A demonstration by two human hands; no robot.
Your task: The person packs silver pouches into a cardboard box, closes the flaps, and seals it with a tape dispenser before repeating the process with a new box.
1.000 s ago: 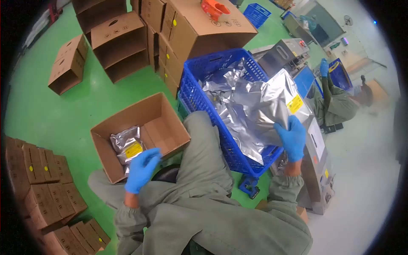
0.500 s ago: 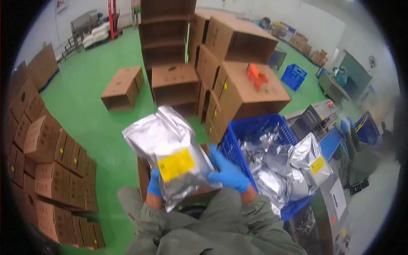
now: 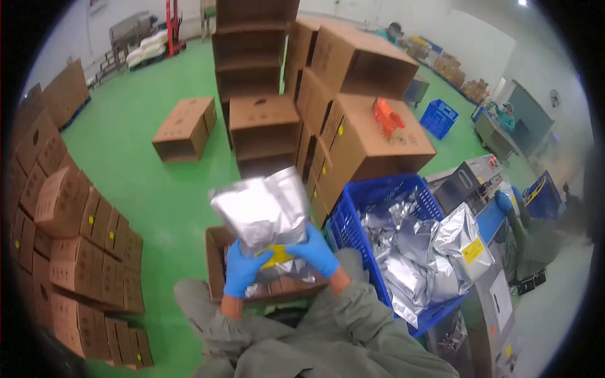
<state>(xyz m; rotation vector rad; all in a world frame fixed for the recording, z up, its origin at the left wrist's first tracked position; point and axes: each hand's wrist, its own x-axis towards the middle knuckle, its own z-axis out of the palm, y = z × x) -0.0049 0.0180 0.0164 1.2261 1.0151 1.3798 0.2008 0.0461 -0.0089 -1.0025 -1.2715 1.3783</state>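
Observation:
My left hand (image 3: 242, 269) and my right hand (image 3: 317, 251), both in blue gloves, grip a silver foil pouch (image 3: 263, 214) from its two sides. A yellow label (image 3: 275, 254) shows on the pouch between my hands, partly covered by fingers. Directly beneath is an open cardboard box (image 3: 216, 268) between my knees; silver foil shows inside it, though how much is hidden. To the right of my right hand stands a blue crate (image 3: 343, 230) heaped with silver pouches (image 3: 403, 274), one of which bears a yellow label.
Stacked cardboard boxes (image 3: 82, 264) line the left side. Ahead rise more boxes (image 3: 265, 116), with an orange tape dispenser (image 3: 389, 120) on one. A machine (image 3: 469, 176) and another person's gloved hand (image 3: 503, 201) are at right. Farther off stands a second blue crate (image 3: 439, 118).
The pouch has tipped and moved slightly right, over the box. My left hand has come out from behind it, and my right hand has shifted left and up. My view has shifted slightly.

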